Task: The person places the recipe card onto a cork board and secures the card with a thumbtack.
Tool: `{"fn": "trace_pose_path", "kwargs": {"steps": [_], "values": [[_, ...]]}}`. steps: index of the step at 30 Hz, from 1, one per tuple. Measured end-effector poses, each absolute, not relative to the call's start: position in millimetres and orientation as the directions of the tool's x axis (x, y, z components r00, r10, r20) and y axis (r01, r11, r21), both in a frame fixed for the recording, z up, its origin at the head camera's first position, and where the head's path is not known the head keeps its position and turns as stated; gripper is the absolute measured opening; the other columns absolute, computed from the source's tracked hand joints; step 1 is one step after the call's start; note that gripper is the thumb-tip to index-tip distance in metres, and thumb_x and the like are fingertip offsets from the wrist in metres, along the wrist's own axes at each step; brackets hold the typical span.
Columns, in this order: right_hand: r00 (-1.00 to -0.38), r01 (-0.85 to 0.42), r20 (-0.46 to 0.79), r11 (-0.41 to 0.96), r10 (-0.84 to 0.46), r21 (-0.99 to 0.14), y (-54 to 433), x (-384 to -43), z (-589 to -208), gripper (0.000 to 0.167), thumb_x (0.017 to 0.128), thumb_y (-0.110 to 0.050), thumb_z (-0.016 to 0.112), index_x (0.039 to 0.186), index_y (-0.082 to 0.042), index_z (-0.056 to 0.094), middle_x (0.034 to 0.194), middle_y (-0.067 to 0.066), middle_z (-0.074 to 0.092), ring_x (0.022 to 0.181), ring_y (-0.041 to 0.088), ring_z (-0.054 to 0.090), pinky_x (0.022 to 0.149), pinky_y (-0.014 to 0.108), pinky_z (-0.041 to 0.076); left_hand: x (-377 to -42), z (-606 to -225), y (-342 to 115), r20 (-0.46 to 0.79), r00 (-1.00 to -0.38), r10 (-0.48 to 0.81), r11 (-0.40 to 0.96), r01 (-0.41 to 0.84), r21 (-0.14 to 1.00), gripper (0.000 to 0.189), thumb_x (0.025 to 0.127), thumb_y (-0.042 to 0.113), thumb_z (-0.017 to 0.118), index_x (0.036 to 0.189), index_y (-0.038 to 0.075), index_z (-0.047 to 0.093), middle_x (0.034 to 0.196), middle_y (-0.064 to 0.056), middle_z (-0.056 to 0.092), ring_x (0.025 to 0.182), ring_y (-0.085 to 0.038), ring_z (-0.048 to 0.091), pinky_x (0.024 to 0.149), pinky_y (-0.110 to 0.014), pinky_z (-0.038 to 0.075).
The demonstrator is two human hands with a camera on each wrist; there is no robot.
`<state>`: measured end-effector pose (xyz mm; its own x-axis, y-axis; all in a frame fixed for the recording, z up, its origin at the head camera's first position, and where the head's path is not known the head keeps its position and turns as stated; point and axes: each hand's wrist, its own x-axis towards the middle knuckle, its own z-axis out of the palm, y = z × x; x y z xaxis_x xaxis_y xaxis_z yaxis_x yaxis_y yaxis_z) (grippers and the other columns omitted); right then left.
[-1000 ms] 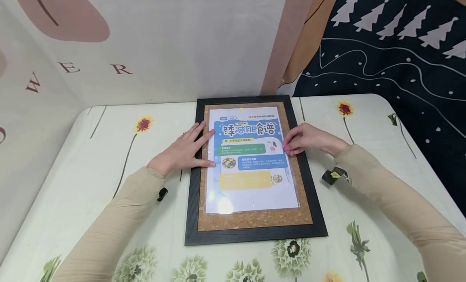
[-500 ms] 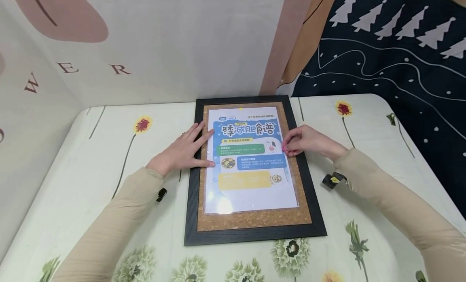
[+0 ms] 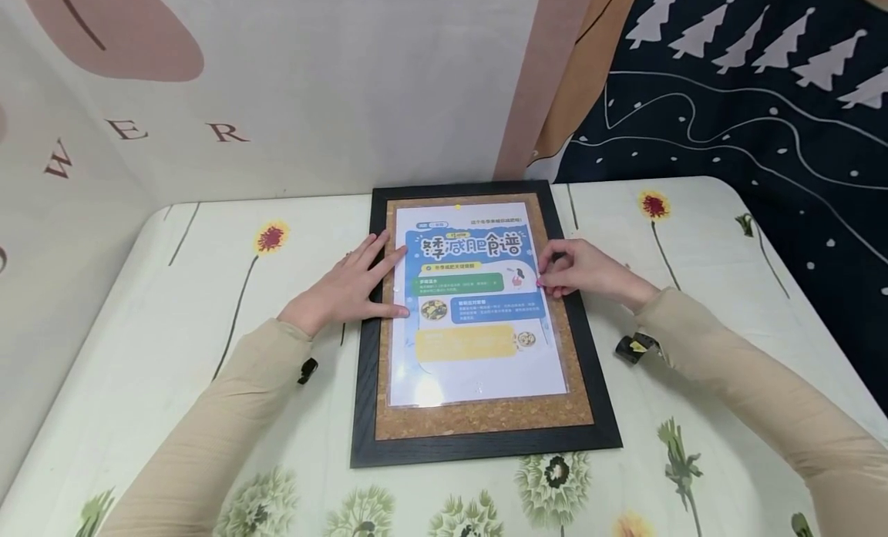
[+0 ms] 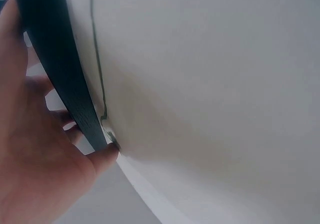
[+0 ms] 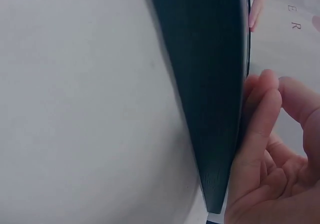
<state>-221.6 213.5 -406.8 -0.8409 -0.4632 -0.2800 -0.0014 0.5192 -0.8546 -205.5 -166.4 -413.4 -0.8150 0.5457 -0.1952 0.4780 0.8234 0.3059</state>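
A corkboard (image 3: 479, 421) in a black frame (image 3: 486, 454) lies on the table. On it is a glossy printed sheet (image 3: 479, 379) with Chinese text. A yellow pushpin (image 3: 458, 207) sits at the sheet's top edge. My left hand (image 3: 343, 286) rests with spread fingers across the frame's left side, fingertips on the sheet. At the sheet's right edge my right hand (image 3: 590, 271) pinches a small pink pushpin (image 3: 539, 283), mostly hidden by the fingers. The right wrist view shows that hand (image 5: 270, 154) against the frame's side; the pin is hidden there.
A pale flowered cloth (image 3: 173, 306) covers the table. Behind it hang a light printed curtain (image 3: 333, 82) and a dark cloth with white trees (image 3: 728, 121). Black wrist cameras sit under both sleeves.
Both hands stay in place on the board. The right hand's fingers shift very slightly around the pink pushpin; the head view drifts a little.
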Motion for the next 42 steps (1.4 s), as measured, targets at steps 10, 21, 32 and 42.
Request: {"fn": "trace_pose_path", "kwargs": {"steps": [10, 21, 32, 42], "values": [[-0.813, -0.074, -0.243, 0.507, -0.529, -0.859, 213, -222, -410, 0.006, 0.091, 0.000, 0.061, 0.095, 0.004, 0.062, 0.080, 0.013, 0.063, 0.063, 0.022, 0.057, 0.057, 0.025, 0.049, -205, -412, -166, -0.188, -0.818, 0.544, 0.823, 0.476, 0.310, 0.102, 0.082, 0.058, 0.069, 0.156, 0.011, 0.016, 0.160, -0.018, -0.004, 0.145, -0.037, -0.004, 0.110, -0.060, 0.015], [-0.808, -0.093, -0.261, 0.552, -0.528, -0.829, 208, -221, -407, 0.005, 0.091, 0.002, 0.058, 0.094, 0.003, 0.062, 0.074, 0.011, 0.061, 0.060, 0.021, 0.058, 0.055, 0.026, 0.050, -202, -413, -169, -0.190, -0.822, 0.538, 0.823, 0.463, 0.329, 0.102, 0.082, 0.060, 0.068, 0.156, 0.011, 0.016, 0.160, -0.017, -0.004, 0.145, -0.036, -0.005, 0.109, -0.062, 0.015], [-0.845, -0.114, -0.255, 0.625, -0.469, -0.772, 202, -215, -404, 0.004, 0.092, 0.002, 0.058, 0.091, 0.001, 0.062, 0.069, 0.009, 0.057, 0.055, 0.021, 0.055, 0.050, 0.025, 0.045, -202, -411, -169, -0.188, -0.822, 0.537, 0.823, 0.463, 0.328, 0.102, 0.082, 0.059, 0.067, 0.156, 0.011, 0.016, 0.160, -0.018, -0.004, 0.145, -0.036, -0.005, 0.110, -0.061, 0.013], [-0.875, -0.089, -0.283, 0.705, -0.393, -0.704, 199, -211, -400, 0.005, 0.092, -0.001, 0.059, 0.094, -0.002, 0.063, 0.081, 0.010, 0.058, 0.071, 0.024, 0.053, 0.061, 0.029, 0.042, -203, -413, -166, -0.189, -0.820, 0.541, 0.822, 0.468, 0.323, 0.102, 0.082, 0.059, 0.068, 0.156, 0.011, 0.016, 0.160, -0.018, -0.005, 0.145, -0.036, -0.005, 0.110, -0.061, 0.014]]}}
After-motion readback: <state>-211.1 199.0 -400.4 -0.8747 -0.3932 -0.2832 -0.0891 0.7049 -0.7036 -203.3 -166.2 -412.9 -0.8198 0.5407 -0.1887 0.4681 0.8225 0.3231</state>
